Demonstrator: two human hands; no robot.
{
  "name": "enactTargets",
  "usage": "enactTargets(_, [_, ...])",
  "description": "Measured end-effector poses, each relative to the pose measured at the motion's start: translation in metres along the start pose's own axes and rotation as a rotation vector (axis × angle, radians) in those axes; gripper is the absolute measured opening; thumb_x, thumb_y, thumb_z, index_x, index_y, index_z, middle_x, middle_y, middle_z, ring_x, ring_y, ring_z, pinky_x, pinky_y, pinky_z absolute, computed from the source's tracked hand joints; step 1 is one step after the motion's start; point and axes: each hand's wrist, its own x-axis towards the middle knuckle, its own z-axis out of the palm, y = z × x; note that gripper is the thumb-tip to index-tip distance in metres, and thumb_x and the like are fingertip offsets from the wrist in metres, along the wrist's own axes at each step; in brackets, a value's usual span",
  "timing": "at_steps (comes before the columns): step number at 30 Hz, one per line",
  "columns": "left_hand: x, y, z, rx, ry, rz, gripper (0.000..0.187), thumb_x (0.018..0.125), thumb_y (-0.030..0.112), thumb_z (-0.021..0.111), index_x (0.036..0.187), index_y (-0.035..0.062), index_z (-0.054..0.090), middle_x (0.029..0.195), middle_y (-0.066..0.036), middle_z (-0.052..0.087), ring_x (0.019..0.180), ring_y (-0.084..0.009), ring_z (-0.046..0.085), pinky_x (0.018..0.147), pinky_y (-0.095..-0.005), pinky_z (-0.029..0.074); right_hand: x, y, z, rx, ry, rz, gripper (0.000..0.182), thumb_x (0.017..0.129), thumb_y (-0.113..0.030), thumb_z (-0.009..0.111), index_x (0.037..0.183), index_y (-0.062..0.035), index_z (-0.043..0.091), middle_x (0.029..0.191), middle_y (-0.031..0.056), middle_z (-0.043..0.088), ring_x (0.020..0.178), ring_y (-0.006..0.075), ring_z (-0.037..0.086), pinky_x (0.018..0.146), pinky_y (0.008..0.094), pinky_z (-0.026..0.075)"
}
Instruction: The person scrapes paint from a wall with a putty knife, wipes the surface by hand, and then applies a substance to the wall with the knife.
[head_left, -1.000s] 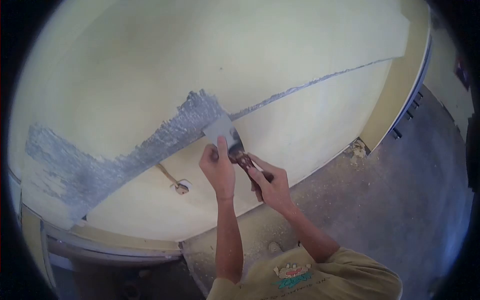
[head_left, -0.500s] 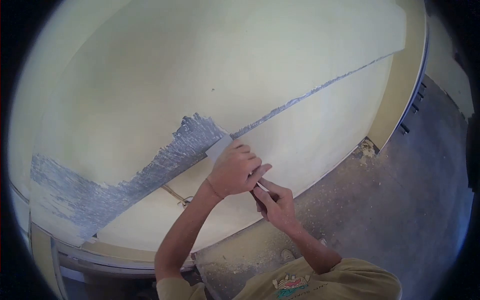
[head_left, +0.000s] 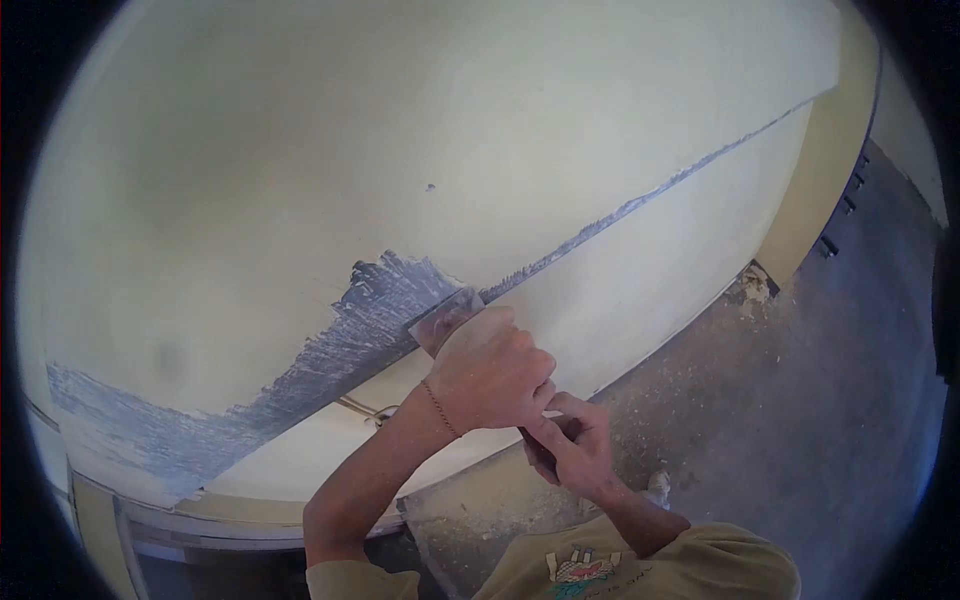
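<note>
A scraper with a wide metal blade (head_left: 446,318) rests against the wall (head_left: 300,180), at the right end of a broad grey scraped band (head_left: 340,340). My left hand (head_left: 492,372), with a thin bracelet at the wrist, is closed on the scraper just behind the blade. Lower and to the right, my right hand (head_left: 575,445) wraps round the dark handle end of the scraper. The two hands touch. Most of the handle is hidden by the fingers.
A narrow grey strip (head_left: 640,203) runs up to the right along the wall. Below the band is a metal fitting (head_left: 383,415). Pale flakes lie on the concrete floor (head_left: 740,430). A shoe (head_left: 659,487) shows near the wall's foot. Dark pegs (head_left: 828,246) stand at the right.
My left hand has turned and closed more fully over the scraper, and the blade is tilted differently. Both hands sit slightly lower and to the right in view; the camera view has shifted too.
</note>
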Motion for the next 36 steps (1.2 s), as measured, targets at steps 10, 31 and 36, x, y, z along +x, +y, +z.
enactTargets(10, [0.012,0.003,-0.051,0.053,0.13,-0.126,0.02,0.061,0.018,0.062,0.048,0.0079,0.052,0.046,-0.011,0.048,0.047,-0.0314,0.048,0.064,-0.0387,0.042,0.007,-0.035,0.013,-0.034,-0.112,-0.13,0.015,0.095,-0.015,0.059,0.101,-0.0012,0.058,0.06,0.0043,0.056,0.042,0.0066,0.046,0.037,0.0219,0.033])
enactTargets(31, [0.004,0.008,-0.009,-0.048,-0.017,-0.054,0.019,0.065,0.019,0.06,0.05,0.0082,0.055,0.047,-0.014,0.05,0.049,-0.0321,0.055,0.055,-0.0411,0.043,-0.012,0.001,0.002,0.038,0.03,0.032,0.014,0.09,-0.011,0.066,0.098,-0.0015,0.06,0.059,0.004,0.058,0.046,0.0051,0.048,0.041,0.0227,0.034])
enactTargets(36, [0.011,-0.001,-0.023,-0.075,-0.037,-0.046,0.02,0.064,0.018,0.06,0.048,0.009,0.051,0.046,-0.013,0.048,0.046,-0.0319,0.053,0.05,-0.0397,0.041,0.002,-0.006,-0.001,0.053,-0.01,0.041,0.015,0.089,-0.011,0.067,0.097,-0.0007,0.06,0.057,0.0039,0.058,0.045,0.0053,0.048,0.039,0.0227,0.033])
